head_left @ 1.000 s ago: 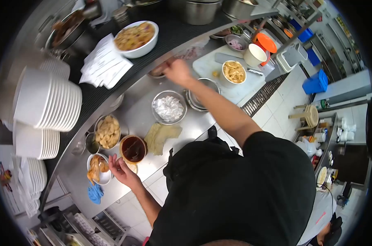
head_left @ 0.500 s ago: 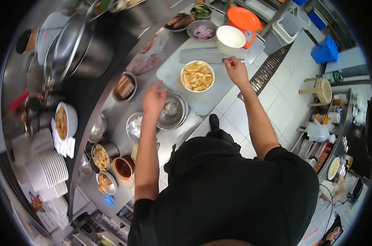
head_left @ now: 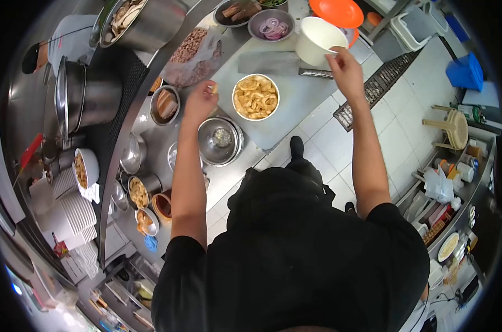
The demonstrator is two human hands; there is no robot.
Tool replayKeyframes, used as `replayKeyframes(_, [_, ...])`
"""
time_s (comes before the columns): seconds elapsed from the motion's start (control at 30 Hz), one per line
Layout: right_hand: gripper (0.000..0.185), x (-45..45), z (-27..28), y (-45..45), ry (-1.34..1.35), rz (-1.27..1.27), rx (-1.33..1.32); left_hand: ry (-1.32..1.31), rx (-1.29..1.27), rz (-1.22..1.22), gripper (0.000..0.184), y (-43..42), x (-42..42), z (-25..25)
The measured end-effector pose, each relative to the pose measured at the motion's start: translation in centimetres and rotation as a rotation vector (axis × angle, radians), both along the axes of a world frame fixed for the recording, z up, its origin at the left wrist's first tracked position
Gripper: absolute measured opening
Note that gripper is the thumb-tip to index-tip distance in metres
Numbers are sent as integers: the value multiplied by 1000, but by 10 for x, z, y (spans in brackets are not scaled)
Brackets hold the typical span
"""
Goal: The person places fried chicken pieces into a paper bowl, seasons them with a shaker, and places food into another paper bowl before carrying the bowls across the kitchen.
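My right hand [head_left: 347, 74] is at the rim of a deep white tub [head_left: 311, 47], its fingers pinching the near right edge. Closed at the fingertips, my left hand [head_left: 201, 102] has a small yellowish piece [head_left: 214, 88] showing there, too small to name. Just right of it, a white bowl of golden-yellow chunks [head_left: 255, 98] stands on the pale cutting board [head_left: 295, 105]. Below that hand are nested metal bowls [head_left: 237, 149] with a little chopped whitish food inside. A cleaver [head_left: 268, 63] lies flat across the board, its handle near the tub.
A bowl of sliced purple onion [head_left: 272, 26] and an orange dish [head_left: 339, 12] stand at the back. Left are a bag of minced meat [head_left: 193, 55], a bowl of meat slabs [head_left: 166, 104], stacked white plates [head_left: 68, 218] and large pots [head_left: 90, 99]. A person [head_left: 71, 41] is beyond the counter.
My right hand has moved from beside the cleaver handle to the tub's rim. My left hand has moved away from above the metal bowls, its fingers now pinched. The whole view has shifted.
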State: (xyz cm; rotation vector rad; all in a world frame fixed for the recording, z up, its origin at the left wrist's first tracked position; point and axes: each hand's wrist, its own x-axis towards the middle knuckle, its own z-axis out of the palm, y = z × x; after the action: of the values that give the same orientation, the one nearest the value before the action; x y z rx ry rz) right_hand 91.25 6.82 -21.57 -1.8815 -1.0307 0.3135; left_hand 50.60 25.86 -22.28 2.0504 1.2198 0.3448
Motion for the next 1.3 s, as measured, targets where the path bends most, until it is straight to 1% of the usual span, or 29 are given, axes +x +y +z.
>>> replayKeyframes(0.03, [26,-2,5,-6,43,-22,13,-119,-20,77,38,-2,-5,16])
replayKeyframes(0.13, [24,-11,10,-20,231,-38,22,-228,60,-25,38,-48,19,75])
replayKeyframes(0.17, [21,-15,13,-23,234,3,-20,-76,85,-83,41,-63,34,97])
replayKeyframes(0.27, [20,-30,19,-20,242,78,40,13,63,-192,44,-84,72,103])
replayKeyframes(0.37, [19,-43,36,-16,191,130,55,90,331,-286,47,-98,90,94])
replayKeyframes(0.4, [19,-48,43,-16,169,145,67,53,338,-271,48,-100,85,96])
replayKeyframes(0.5, [19,-67,67,-22,300,153,145,-33,409,-204,55,-111,57,110])
replayKeyframes(0.53, [19,-75,78,-24,347,170,173,-91,325,-154,57,-117,43,111])
replayKeyframes(0.6, [23,-96,108,-32,475,218,167,-203,216,-11,62,-130,4,122])
replayKeyframes(0.63, [25,-117,121,-33,573,220,234,-284,144,1,69,-142,-16,127])
replayKeyframes(0.67, [26,-122,123,-36,683,349,189,-368,97,23,76,-155,-33,127])
replayKeyframes(0.7, [28,-141,128,-37,893,419,228,-339,149,-19,88,-164,-53,126])
replayKeyframes(0.73, [34,-155,134,-34,965,576,187,-353,176,-15,95,-177,-66,141])
replayKeyframes(0.77, [39,-185,152,-35,1041,635,160,-393,194,-27,104,-188,-80,147])
replayKeyframes(0.8, [41,-201,141,-33,1075,801,128,-410,223,-8,108,-204,-96,166])
replayKeyframes(0.83, [43,-232,149,-35,1142,895,41,-404,291,22,116,-218,-113,173])
replayKeyframes(0.87, [40,-258,148,-34,1357,1009,-74,-445,312,79,122,-231,-135,176])
replayKeyframes(0.93, [36,-317,147,-32,1592,1020,-322,-526,503,189,128,-255,-184,183])
replayKeyframes(0.97, [35,-351,156,-31,1590,1123,-415,-454,629,259,133,-262,-211,181])
replayKeyframes(1.0, [32,-385,163,-34,1577,1148,-453,-441,683,333,133,-273,-237,180])
replayKeyframes(1.03, [30,-415,172,-35,1526,1298,-454,-461,724,407,133,-284,-262,183])
replayKeyframes(1.07, [30,-447,181,-36,1494,1318,-545,-478,763,482,132,-295,-288,188])
replayKeyframes(1.1, [33,-481,203,-37,1413,1396,-594,-469,806,525,133,-304,-314,196])
replayKeyframes(1.13, [34,-516,212,-35,1180,1459,-543,-459,844,566,133,-309,-344,205])
replayKeyframes(1.17, [31,-550,235,-31,774,1551,-482,-503,910,571,135,-312,-375,215])
replayKeyframes(1.2, [29,-581,250,-27,525,1640,-280,-488,1056,569,136,-310,-402,227])
replayKeyframes(1.23, [44,-611,259,-29,408,1569,5,-355,1103,589,135,-313,-430,255])
replayKeyframes(1.27, [69,-638,279,-29,141,1504,312,-397,1144,593,135,-308,-453,267])
replayKeyframes(1.3, [81,-658,298,-27,-4,1434,463,-293,1256,569,136,-305,-477,286])
